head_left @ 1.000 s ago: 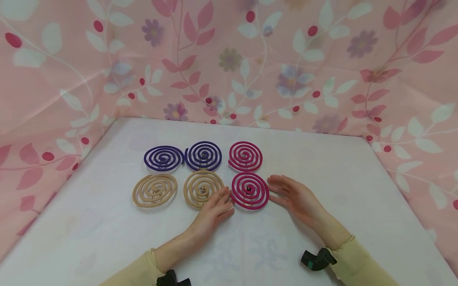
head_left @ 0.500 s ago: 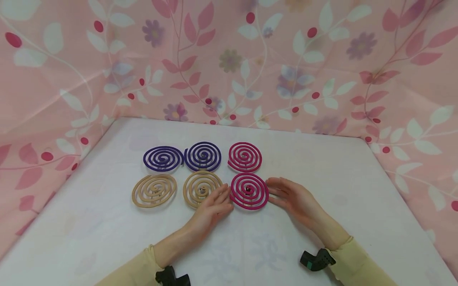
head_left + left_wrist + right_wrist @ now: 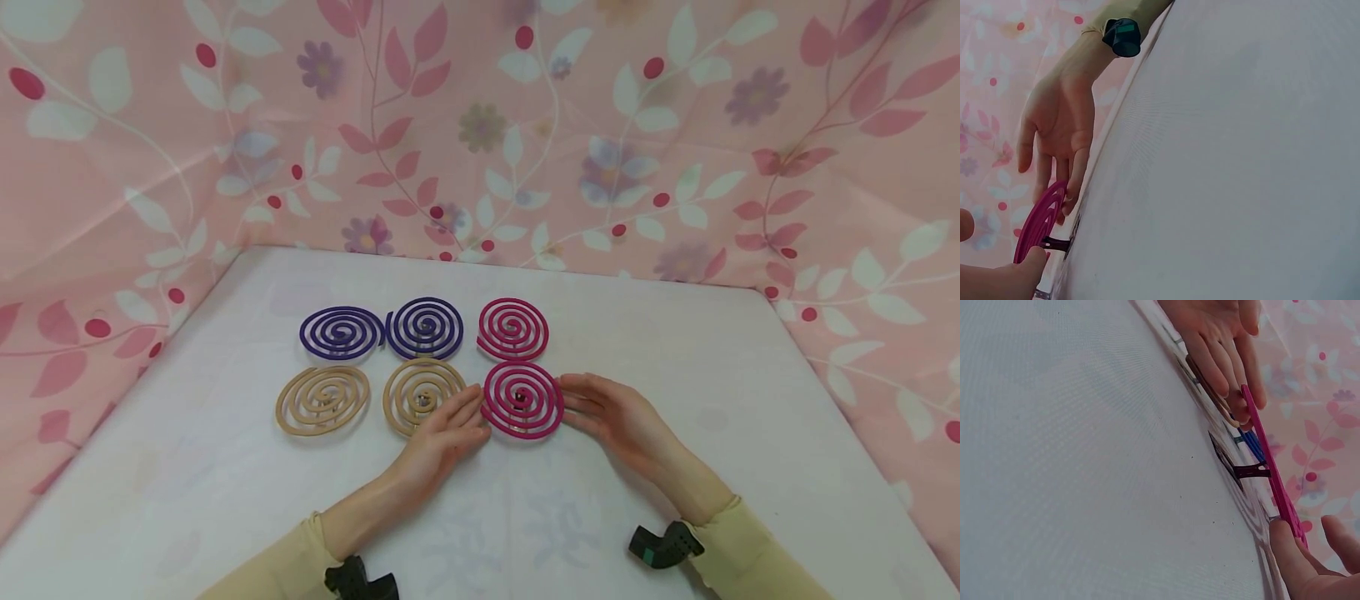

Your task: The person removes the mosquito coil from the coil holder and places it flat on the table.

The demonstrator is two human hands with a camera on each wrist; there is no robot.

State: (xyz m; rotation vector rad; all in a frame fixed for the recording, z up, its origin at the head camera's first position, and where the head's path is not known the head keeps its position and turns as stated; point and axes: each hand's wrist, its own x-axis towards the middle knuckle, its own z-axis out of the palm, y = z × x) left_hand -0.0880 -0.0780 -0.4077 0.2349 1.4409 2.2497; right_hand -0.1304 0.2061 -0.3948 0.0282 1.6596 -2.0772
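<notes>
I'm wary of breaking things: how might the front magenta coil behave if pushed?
The front magenta coil is likely stiff, looking straight when seen edge-on. Thin, with open gaps, it could snap. Raised on a slim stand, it may tip.

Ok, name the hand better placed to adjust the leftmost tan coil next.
Probably the left hand: it lies nearer the leftmost tan coil, while the right hand is beyond the near pink coil.

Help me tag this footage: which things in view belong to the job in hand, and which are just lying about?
In the job:
left hand
right hand
near magenta spiral, between them

Apparently just lying about, perhaps the same set:
far magenta spiral
left purple spiral
right purple spiral
left tan spiral
right tan spiral
</notes>
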